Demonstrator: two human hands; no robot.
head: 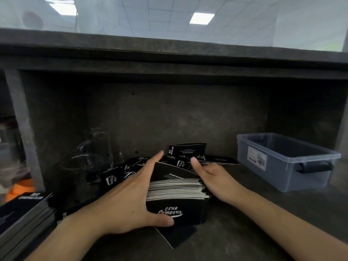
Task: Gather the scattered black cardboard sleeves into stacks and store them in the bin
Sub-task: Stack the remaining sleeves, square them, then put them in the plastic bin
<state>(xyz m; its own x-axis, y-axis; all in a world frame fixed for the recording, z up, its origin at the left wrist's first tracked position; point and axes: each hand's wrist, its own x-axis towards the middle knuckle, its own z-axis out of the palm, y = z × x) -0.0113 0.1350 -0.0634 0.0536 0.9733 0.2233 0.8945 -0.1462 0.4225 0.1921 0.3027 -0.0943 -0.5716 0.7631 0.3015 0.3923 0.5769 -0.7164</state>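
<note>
A thick stack of black cardboard sleeves (177, 193) stands on edge on the dark counter, its front face printed "CLUB CAMPING". My left hand (130, 196) clasps the stack's left side, thumb across the front face and fingers stretched along the back. My right hand (212, 178) presses flat against the stack's right side, thumb raised. Loose sleeves (186, 150) lie scattered behind the stack, and one loose sleeve (178, 238) lies flat under its front. The clear plastic bin (282, 161) sits at the right with nothing visible inside.
A second pile of sleeves (24, 213) lies at the lower left edge. Glass mugs (94, 149) stand at the back left of the recess. A dark shelf (169, 53) overhangs the counter. Something orange (20, 187) shows at the far left.
</note>
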